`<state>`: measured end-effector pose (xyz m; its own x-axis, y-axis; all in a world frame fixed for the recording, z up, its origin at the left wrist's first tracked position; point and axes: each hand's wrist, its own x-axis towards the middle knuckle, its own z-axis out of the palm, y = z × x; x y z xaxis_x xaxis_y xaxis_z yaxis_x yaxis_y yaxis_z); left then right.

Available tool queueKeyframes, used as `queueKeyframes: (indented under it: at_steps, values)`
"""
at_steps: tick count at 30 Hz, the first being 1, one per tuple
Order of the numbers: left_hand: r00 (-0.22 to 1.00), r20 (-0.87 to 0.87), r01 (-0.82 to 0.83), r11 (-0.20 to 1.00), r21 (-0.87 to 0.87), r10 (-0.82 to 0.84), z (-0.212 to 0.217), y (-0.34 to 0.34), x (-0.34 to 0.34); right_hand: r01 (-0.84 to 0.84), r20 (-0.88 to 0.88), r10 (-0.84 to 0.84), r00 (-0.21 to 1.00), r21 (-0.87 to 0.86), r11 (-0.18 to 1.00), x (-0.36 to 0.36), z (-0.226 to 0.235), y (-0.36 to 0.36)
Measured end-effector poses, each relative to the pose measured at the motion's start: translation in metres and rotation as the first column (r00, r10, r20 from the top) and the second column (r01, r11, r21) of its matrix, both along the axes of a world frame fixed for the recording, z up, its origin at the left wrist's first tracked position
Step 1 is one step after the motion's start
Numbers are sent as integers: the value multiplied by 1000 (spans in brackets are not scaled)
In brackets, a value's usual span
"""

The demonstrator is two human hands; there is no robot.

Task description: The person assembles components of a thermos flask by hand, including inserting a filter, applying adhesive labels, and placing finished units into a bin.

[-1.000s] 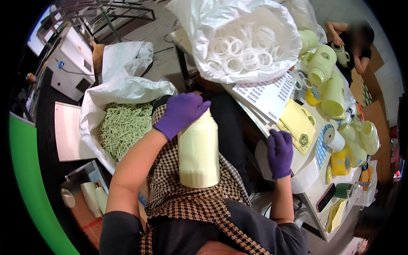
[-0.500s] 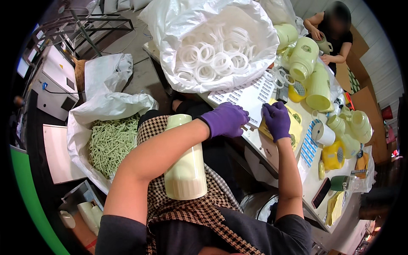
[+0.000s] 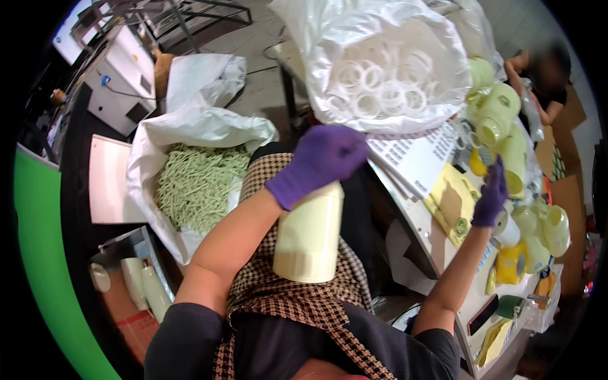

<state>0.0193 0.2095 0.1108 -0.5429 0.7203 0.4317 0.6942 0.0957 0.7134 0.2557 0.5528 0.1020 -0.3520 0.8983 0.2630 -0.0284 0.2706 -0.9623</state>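
Pale yellow cylindrical bottle (image 3: pixel 308 244) rested on a brown-and-black checked fabric apron (image 3: pixel 285 307).
Its upper end is covered by the purple-gloved left hand (image 3: pixel 324 159), fingers curled; whether the neck is clamped cannot be told. The purple-gloved right hand (image 3: pixel 491 197) is raised over the white-topped table (image 3: pixel 410 218), near a white cylinder (image 3: pixel 508 232); its finger spacing cannot be told.

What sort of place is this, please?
Probably a small assembly workshop: a big white sack of translucent rings, another sack full of thin green pieces, and several similar pale yellow-green containers on the table.
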Motion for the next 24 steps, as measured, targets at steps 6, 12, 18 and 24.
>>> queueKeyframes:
  at_steps: [6, 12, 18, 24]
  values:
    - [978, 202, -31, 992, -120, 55, -73, -84, 0, -370, 317, 192, 929, 748, 551, -15, -32, -205]
    - [960, 271, 80, 996, -27, -70, -52, -107, 19, -554, 449, 354, 820, 778, 296, -31, -33, -286]
    - [847, 521, 136, 991, -17, -107, -44, -118, 14, -556, 472, 327, 818, 795, 243, -38, -34, -288]
    - [887, 446, 176, 980, -88, -119, -48, -117, 9, -599, 530, 307, 791, 772, 212, -39, -30, -287]
